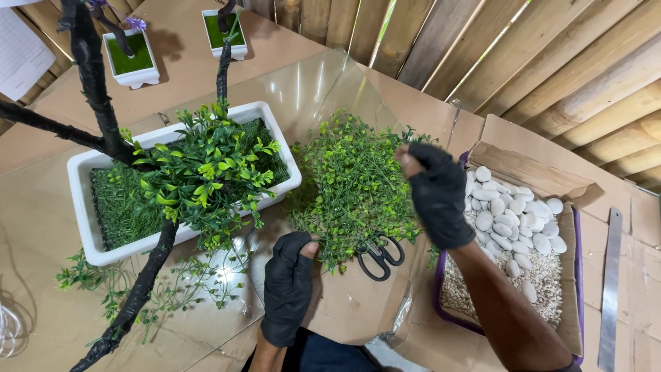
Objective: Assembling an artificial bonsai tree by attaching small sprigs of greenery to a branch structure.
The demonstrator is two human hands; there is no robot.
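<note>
Left hand (289, 282) pinches the near edge of the green foliage mat (351, 182) lying on the counter (41, 220) beside the white planter (86, 227); right hand (437, 193) grips its far-right edge. Mat looks light, floppy, snaggy, so best held by the edges. Scissors (379, 256) lie just beside it.

My craft workshop for making fake plants. Wooden slat wall (551, 62) at upper right. Work table (206, 62) covered in brown cardboard. White planter (86, 207) with fake grass at left, box of white pebbles (513, 220) at right, scissors (380, 256) in middle.
</note>
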